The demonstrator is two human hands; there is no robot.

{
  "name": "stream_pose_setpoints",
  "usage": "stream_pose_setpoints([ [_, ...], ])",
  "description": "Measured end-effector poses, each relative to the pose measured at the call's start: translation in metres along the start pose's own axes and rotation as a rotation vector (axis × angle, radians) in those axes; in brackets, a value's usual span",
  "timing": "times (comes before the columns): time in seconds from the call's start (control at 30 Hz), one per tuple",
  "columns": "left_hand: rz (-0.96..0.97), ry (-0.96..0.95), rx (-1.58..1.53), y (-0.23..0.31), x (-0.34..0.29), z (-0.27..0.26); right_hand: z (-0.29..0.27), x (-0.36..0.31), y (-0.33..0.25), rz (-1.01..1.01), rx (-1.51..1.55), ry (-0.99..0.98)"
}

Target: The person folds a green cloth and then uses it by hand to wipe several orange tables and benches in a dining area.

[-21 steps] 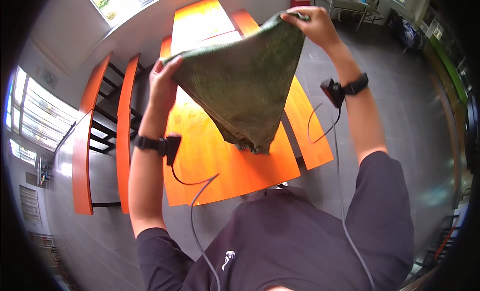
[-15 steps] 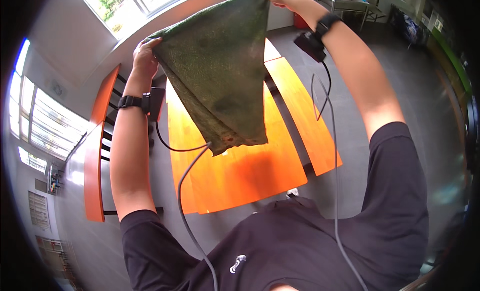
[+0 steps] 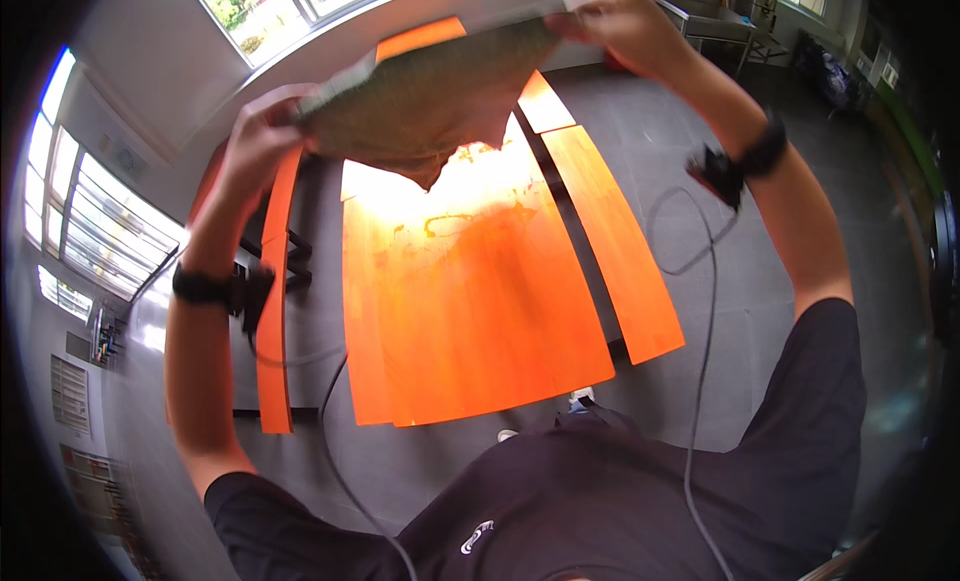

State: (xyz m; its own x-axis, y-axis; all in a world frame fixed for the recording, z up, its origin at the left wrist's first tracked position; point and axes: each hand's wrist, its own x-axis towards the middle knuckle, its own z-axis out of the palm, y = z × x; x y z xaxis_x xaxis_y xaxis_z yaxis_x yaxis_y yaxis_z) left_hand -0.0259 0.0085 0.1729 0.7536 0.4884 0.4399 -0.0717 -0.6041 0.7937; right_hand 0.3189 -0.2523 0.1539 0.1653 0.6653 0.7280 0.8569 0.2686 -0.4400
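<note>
A dark green cloth [image 3: 430, 101] is stretched between my two raised hands above the far part of an orange table [image 3: 480, 321]. My left hand [image 3: 265, 136] is closed on the cloth's left corner, a little blurred by motion. At the opposite corner, my right hand [image 3: 618, 26] grips it too, slightly higher. The lower edge of the cloth hangs in loose points and is tilted away over the table. Irregular wet-looking marks [image 3: 450, 223] show on the tabletop below it.
An orange bench [image 3: 620, 251] runs along the table's right side, and another bench [image 3: 274, 321] stands at the left. Windows [image 3: 300, 1] lie beyond the far end. Grey cables [image 3: 707, 361] trail from black wrist-strapped devices [image 3: 715, 173] on both my arms.
The cloth's hanging end has swung up and away, uncovering more of the tabletop. My hands have moved wider apart and lower in view, the left one leftward and the right one rightward.
</note>
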Motion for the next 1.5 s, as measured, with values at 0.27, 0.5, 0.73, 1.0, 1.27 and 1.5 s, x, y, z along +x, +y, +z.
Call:
stream_pose_setpoints([
  [0.27,-0.654,-0.622,0.189,-0.147,-0.299,0.130,0.097,-0.317,-0.027,0.536,0.380,-0.681],
  [0.5,-0.880,-0.780,-0.045,-0.228,-0.484,0.258,0.106,-0.438,-0.036,0.770,0.260,-1.236],
  [0.73,-0.739,-0.950,0.033,-0.270,-0.431,0.221,0.182,-0.381,0.024,0.620,0.242,-1.263],
  [1.0,-0.667,-0.168,0.282,-0.350,-0.231,0.145,0.281,-0.270,0.159,0.559,-0.205,-0.365],
  [1.27,-1.161,-0.055,0.502,-0.397,-0.358,0.250,0.367,-0.394,0.089,0.962,-0.424,-0.814],
  [1.5,-1.097,0.469,0.056,-0.426,-0.396,0.274,0.340,-0.460,0.142,1.251,-0.099,-0.183],
])
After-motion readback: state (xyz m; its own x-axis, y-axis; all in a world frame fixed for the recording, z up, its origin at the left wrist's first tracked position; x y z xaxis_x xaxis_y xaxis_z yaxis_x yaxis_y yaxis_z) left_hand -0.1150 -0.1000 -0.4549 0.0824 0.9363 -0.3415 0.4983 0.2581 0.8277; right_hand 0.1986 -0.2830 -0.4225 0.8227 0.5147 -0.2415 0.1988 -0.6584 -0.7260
